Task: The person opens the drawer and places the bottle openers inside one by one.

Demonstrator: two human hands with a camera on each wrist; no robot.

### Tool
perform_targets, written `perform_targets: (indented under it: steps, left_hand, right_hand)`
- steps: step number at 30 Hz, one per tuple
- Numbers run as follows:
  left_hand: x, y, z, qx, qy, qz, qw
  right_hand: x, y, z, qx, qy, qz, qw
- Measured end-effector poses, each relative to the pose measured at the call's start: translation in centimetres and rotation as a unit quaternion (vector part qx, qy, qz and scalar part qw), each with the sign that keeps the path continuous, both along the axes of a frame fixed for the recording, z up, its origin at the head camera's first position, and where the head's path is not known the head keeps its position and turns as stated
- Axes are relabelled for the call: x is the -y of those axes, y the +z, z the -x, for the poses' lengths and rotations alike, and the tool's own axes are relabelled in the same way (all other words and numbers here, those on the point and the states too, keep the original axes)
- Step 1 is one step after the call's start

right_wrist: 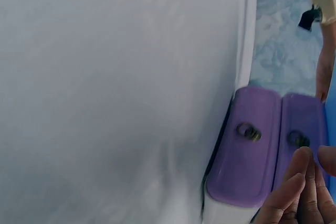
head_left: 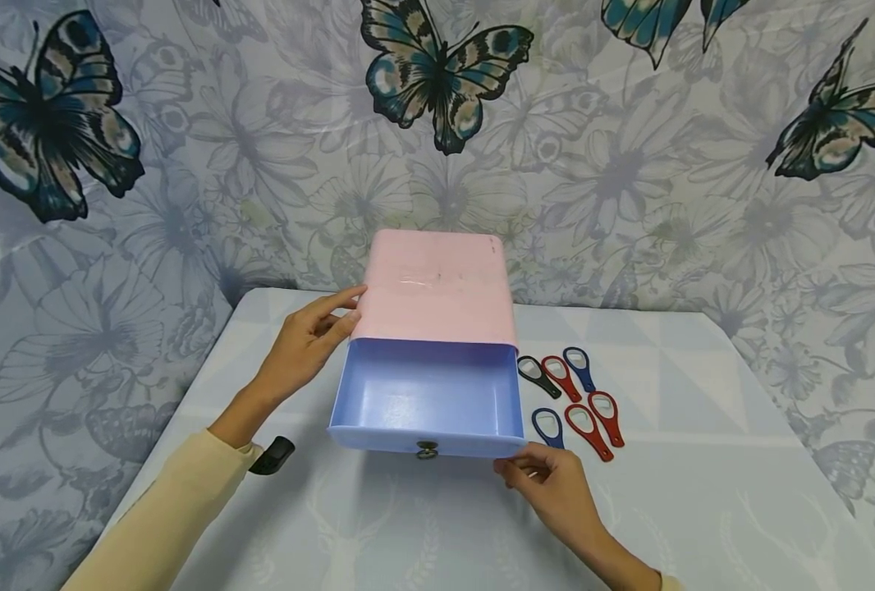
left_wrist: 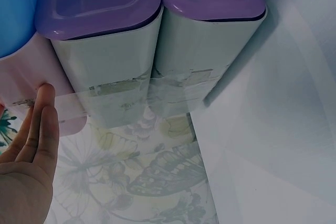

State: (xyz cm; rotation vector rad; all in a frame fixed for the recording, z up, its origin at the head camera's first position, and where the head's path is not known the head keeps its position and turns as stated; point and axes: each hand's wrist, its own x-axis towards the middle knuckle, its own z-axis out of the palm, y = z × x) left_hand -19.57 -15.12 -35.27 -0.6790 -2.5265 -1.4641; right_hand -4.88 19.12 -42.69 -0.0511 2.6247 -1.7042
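In the head view a pink drawer casing [head_left: 437,287] faces me with its pale blue drawer [head_left: 426,439] pulled out; nothing lies inside the drawer. A small metal ring pull [head_left: 426,450] sits at the middle of its front. My left hand [head_left: 304,336] rests its fingertips against the casing's left side; the left wrist view shows those fingers [left_wrist: 47,108] nearly straight. At the drawer's front right corner, my right hand [head_left: 552,484] holds the edge between thumb and bent fingers. Two drawers with purple fronts [right_wrist: 244,145] in whitish casings [left_wrist: 113,72] lie under the pink one.
To the right of the drawer, several small magnifying glasses [head_left: 588,427] with black, red and blue handles lie on the pale patterned table [head_left: 703,509]. A butterfly-print cloth [head_left: 629,180] hangs behind. A black device [head_left: 273,455] is at the left wrist.
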Motion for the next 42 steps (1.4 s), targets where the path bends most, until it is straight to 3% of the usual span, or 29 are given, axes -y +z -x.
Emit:
perform_targets:
  steps: [13,19,24,30,42]
  left_hand:
    - [0.1,-0.1,0.2,-0.004,-0.001,0.000,1.0000]
    - [0.0,-0.1,0.2,-0.007,-0.002,0.001,1.0000]
    - [0.1,-0.2,0.3,-0.009,-0.003,-0.001,1.0000]
    - [0.0,-0.2,0.3,-0.008,-0.003,-0.001,1.0000]
    - [0.1,-0.3,0.4,-0.002,-0.003,-0.005,1.0000]
  right_hand:
    - [-3.6,-2.1,1.9,-0.048,-0.067,-0.061,0.9947]
    - [-5.6,-2.8,2.4,-0.068,-0.098,-0.115,0.9862]
    - [-6.8,-2.9,2.3,-0.057,-0.114,-0.149,0.9806]
    - [-7.7,-2.4,2.3,-0.025,-0.109,-0.191,0.9751]
    - [-9.1,-1.9,2.6,0.000,-0.069,-0.268,0.9609]
